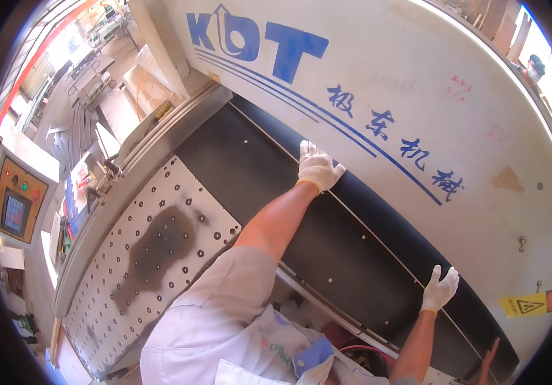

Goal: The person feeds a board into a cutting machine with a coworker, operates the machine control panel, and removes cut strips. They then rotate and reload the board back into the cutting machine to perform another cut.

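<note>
My left hand (318, 169), in a white glove, reaches far forward. It lies with fingers spread over the thin pale line (370, 224) that runs along the dark panel. My right hand (440, 290), gloved the same way, rests further right by that line, its fingers apart. Neither hand has anything in it. The black flat panel (314, 247) spreads beneath both arms and passes under the lower edge of a large white machine cover (404, 77). From this view I cannot tell whether the pale line is a panel edge or a gap.
A perforated light table (115, 263) with dark stains lies at left, beside a metal rail (128, 141). A control box (16, 205) with a screen stands far left. Another person's hand (491, 359) appears at lower right; a person (534, 69) stands behind the machine.
</note>
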{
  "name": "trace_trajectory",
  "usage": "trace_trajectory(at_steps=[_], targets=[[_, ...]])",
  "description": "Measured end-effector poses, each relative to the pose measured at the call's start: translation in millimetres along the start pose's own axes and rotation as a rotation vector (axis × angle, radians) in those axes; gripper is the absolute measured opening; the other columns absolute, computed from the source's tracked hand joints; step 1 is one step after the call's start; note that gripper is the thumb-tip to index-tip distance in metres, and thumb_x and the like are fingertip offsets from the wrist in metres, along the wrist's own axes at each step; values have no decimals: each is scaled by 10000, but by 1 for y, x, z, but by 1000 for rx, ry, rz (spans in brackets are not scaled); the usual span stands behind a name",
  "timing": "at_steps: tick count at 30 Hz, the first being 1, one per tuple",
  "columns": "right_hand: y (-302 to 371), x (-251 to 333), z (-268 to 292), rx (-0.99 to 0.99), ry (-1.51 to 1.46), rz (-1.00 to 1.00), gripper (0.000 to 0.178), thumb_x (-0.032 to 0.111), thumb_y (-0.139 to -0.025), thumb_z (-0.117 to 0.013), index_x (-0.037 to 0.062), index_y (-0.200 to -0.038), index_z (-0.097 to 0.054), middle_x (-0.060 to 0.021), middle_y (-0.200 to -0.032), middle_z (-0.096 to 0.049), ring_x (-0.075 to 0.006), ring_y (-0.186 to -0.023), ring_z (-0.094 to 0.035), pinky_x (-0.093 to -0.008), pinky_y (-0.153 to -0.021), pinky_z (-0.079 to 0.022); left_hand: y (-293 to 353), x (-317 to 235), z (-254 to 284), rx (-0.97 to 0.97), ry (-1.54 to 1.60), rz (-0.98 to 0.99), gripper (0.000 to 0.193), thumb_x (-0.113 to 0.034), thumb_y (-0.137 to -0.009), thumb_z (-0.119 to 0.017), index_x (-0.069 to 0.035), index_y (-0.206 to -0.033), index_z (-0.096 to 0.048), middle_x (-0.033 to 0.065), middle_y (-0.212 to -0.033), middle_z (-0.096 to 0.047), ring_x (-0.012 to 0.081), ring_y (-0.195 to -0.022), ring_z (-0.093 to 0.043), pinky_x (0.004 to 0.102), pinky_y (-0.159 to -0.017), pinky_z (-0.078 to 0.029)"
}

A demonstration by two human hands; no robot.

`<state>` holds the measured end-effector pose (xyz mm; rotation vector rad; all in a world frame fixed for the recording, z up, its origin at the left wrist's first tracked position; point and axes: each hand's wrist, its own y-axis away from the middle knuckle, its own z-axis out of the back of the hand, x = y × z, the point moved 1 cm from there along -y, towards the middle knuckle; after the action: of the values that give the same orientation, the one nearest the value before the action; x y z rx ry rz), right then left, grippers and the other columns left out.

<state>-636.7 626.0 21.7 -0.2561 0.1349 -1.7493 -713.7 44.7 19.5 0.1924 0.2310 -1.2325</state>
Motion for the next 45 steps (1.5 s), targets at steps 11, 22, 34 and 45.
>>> trace_trajectory(at_steps=[11, 22, 34, 45], targets=[[-35, 6, -7, -45, -124, 50, 677, 587, -1144, -668, 4, -1458, -806, -254, -1571, -764, -453, -1477, -674, -530, -1307, -449, -11, -5, -13, -136, 98, -25, 914, -677, -1165, -504, -16, -1795, -539, 322, -1886, -435, 493, -1813, -278, 609, -1483, -67], [-61, -20, -32, 99, -8, 18, 663, 592, -1156, -645, 75, -1552, -767, -215, -1632, -742, -448, -1515, -662, -538, -1298, -453, -23, -3, -15, -71, 40, 10, 797, -546, -1156, -506, -39, -1765, -594, 320, -1836, -515, 506, -1797, -309, 639, -1480, -62], [83, 86, -9, -390, 9, 58, 700, 634, -1033, -815, -38, -1225, -781, -292, -1254, -751, -501, -1194, -735, -624, -1073, -582, 103, 43, 6, -456, 371, -334, 809, -511, -1004, -883, -31, -1620, -673, 260, -1736, -607, 490, -1633, -517, 579, -1387, -393], [82, 117, 11, -349, 138, -77, 699, 729, -983, -774, 50, -1012, -938, -228, -1135, -878, -461, -1194, -802, -629, -1063, -576, 362, 393, 140, -640, 57, -124, 676, -198, -1074, -827, -8, -1690, -625, 279, -1764, -581, 487, -1617, -574, 569, -1360, -467]])
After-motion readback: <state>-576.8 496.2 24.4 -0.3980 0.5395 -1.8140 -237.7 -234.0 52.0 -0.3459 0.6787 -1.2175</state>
